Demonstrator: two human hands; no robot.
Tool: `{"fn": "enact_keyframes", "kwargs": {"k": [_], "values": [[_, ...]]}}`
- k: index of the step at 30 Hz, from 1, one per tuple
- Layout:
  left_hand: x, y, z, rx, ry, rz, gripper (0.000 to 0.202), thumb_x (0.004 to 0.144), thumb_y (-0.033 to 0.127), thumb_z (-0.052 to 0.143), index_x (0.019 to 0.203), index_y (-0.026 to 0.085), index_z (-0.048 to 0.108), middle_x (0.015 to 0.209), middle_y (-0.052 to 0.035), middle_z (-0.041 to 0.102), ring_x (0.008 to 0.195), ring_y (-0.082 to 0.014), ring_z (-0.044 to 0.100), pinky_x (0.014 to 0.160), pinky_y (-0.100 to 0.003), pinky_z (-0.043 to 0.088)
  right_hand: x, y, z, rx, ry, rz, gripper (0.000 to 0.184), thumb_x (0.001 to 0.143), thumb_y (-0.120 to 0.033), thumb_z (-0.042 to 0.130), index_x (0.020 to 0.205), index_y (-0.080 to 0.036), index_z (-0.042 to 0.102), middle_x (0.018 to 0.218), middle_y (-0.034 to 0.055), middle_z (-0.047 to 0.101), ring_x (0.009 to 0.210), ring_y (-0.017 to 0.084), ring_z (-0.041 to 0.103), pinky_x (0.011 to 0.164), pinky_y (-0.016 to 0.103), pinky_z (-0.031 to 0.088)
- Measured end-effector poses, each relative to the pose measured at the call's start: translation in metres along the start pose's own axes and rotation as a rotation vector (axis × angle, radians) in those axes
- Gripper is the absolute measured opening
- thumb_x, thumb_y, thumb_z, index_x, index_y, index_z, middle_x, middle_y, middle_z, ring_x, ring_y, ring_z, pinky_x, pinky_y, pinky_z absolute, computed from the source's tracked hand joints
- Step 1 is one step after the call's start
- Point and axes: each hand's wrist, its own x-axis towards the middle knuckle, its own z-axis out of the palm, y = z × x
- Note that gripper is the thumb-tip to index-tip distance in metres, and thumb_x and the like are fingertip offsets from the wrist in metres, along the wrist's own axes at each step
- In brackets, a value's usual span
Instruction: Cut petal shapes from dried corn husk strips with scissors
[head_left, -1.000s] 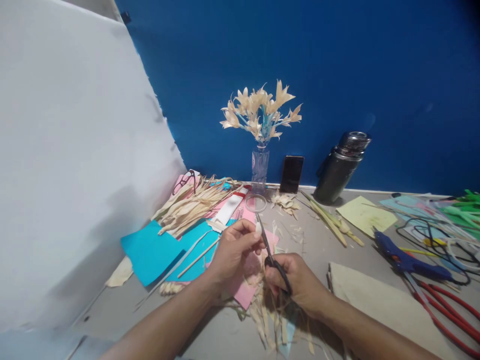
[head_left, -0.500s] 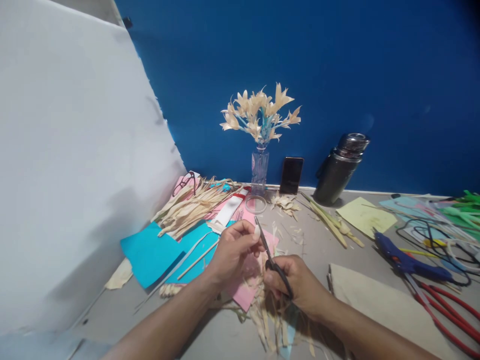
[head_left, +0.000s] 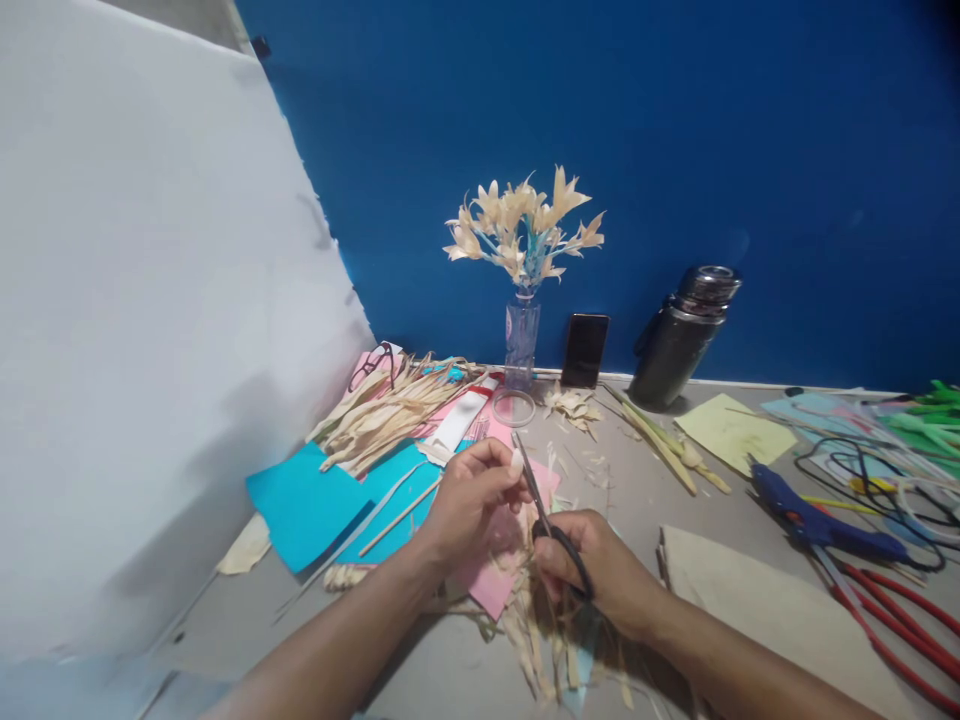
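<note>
My right hand grips black-handled scissors, blades pointing up and away toward my left hand. My left hand is closed in a pinch on a small pale piece of dried husk right at the scissor blades. Both hands hover over a pink paper sheet and a scatter of pale husk strips on the grey table.
A bottle vase of husk flowers, a phone and a dark flask stand by the blue wall. Husk bundle and blue paper lie left; a blue glue gun, red pliers and cables right. A white board leans left.
Almost nothing: the hands and scissors have stayed together, shifting only slightly; the view has drifted a little.
</note>
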Motion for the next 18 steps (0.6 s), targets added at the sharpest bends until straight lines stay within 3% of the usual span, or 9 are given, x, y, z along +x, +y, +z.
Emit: {"fn": "enact_keyframes", "kwargs": {"k": [18], "values": [[-0.0019,0.001,0.0028,0.015,0.009,0.01,0.015,0.069,0.019,0.07,0.068,0.016,0.056,0.057,-0.0005,0.061,0.054,-0.0115,0.057,0.056,-0.023,0.042,0.0017,0.009,0.0024,0.092,0.046,0.074,0.054,0.07,-0.065,0.07,0.057,-0.016,0.051,0.046,-0.001,0.052,0.038,0.008,0.043,0.038,0.021,0.03]]}}
